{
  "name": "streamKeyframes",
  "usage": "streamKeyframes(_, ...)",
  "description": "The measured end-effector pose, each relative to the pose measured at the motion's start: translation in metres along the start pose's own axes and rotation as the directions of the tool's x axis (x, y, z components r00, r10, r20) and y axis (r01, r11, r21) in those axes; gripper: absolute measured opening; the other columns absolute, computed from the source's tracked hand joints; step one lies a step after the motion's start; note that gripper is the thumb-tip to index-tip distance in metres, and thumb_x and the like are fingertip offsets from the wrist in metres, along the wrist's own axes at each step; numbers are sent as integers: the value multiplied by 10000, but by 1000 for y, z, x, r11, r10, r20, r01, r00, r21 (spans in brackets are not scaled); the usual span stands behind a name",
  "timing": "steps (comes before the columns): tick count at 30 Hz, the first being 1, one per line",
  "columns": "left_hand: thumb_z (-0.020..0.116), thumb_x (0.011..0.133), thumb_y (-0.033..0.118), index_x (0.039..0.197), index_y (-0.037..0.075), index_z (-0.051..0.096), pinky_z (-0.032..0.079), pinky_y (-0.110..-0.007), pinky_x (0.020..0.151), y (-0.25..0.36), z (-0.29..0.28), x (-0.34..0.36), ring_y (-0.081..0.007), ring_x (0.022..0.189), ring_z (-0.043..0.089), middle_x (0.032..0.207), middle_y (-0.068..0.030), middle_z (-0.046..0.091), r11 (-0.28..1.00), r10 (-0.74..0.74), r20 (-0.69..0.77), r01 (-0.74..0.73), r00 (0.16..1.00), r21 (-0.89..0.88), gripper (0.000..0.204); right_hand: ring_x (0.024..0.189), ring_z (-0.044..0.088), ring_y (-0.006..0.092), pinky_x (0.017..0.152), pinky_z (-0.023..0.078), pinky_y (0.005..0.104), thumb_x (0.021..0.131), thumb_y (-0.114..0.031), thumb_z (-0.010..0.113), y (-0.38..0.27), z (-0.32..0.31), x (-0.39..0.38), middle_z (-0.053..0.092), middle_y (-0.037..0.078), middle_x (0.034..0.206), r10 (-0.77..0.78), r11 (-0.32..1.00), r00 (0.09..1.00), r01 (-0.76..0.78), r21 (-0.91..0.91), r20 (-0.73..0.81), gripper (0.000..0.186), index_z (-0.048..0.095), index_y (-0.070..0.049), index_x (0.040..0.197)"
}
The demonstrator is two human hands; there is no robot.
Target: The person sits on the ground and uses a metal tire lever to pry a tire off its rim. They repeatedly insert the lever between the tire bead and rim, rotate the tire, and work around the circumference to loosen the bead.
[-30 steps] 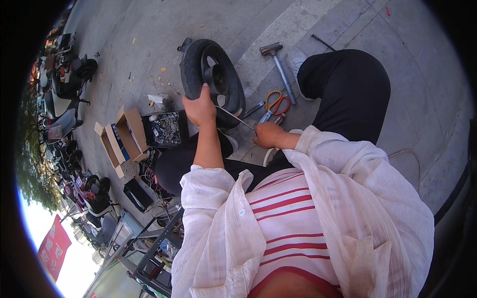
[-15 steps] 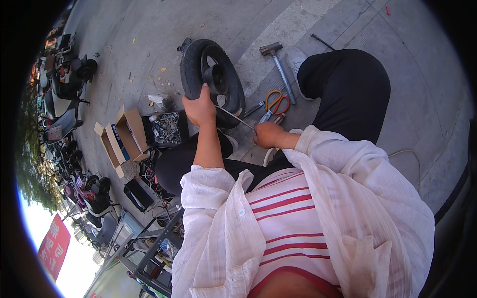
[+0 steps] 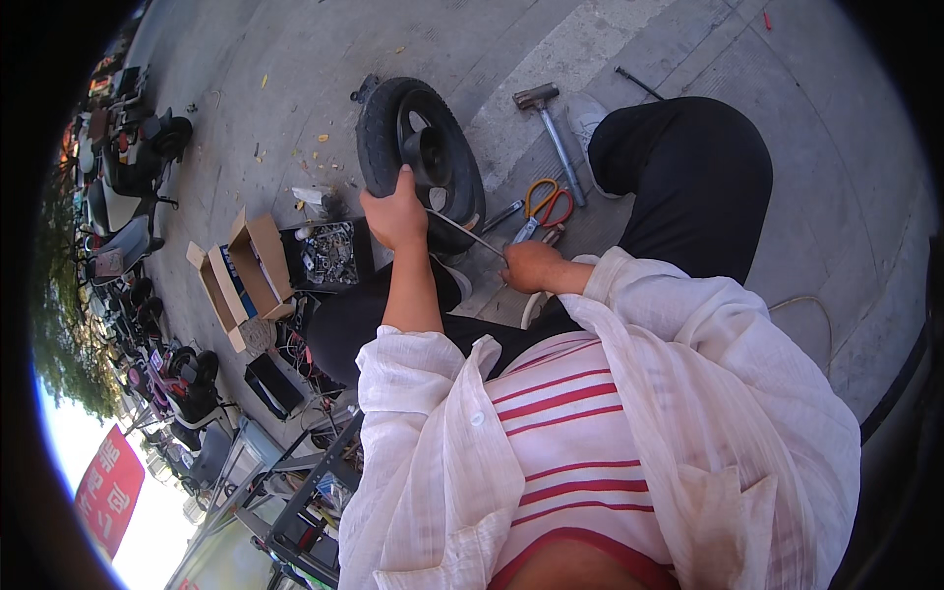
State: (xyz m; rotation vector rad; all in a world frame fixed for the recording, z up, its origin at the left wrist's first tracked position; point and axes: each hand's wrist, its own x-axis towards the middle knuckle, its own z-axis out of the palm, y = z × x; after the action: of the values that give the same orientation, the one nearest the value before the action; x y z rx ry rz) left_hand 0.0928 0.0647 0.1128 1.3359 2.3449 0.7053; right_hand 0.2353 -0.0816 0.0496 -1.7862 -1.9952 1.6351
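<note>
Concrete pavement (image 3: 324, 39) is your bench, wheel (image 3: 425, 157) by the pale strip's (image 3: 565, 59) left edge, left hand (image 3: 394, 211) clamped on it, right hand (image 3: 529, 267) gripping the metal rod (image 3: 467, 232), so brace firmly and work it slow.

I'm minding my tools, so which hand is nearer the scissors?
Right. The right hand, holding a metal rod, is just on the body's side of the scissors; the left hand, on the tire, is farther off to their left.

Pale characters (image 3: 96, 484) on a red banner (image 3: 116, 492) — far left (tilted, partly legible).
</note>
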Motion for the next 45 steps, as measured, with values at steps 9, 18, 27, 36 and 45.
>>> streamKeyframes(9,748,700,483,1278,-69,506,444,-435,949,-9,-6,-2,-430,1117,580,1173,-289,614,997,67,67,-64,996,-44,835,931,655,373,797,506,484,864,-328,619,23,-13,26,688,184,913,47,992,953,-9,128,-298,285,696,-54,849)
streamKeyframes(18,805,692,327,1219,-53,540,473,-366,896,-72,-26,-9,-307,1007,640,1099,-215,652,954,156,182,-100,971,-283,702,847,624,300,806,376,428,809,-511,673,10,-88,6,663,129,849,-23,991,767,-69,-118,-641,401,705,-113,846)
streamKeyframes(27,829,660,266,1270,-49,471,468,-349,902,-127,-58,-68,-283,1017,628,1124,-197,636,976,121,343,-49,932,-212,773,955,586,268,885,362,381,797,-429,682,1,-68,19,649,108,896,-244,870,849,-22,-492,-469,327,737,-110,844)
streamKeyframes(36,839,648,154,1339,-45,396,464,-320,913,-144,-60,-123,-229,1030,614,1131,-178,637,956,99,371,16,923,-294,844,1018,586,238,976,337,416,818,-218,563,-7,-32,53,676,77,928,-486,513,855,111,-851,-182,209,752,-133,849)
streamKeyframes(45,843,651,191,1352,-46,372,482,-350,895,-135,-57,-130,-286,1007,644,1081,-227,647,982,118,348,-58,930,-179,877,1015,571,252,1000,338,437,788,-231,561,-4,-11,71,666,87,900,-653,371,750,194,-908,-107,199,738,-140,779)
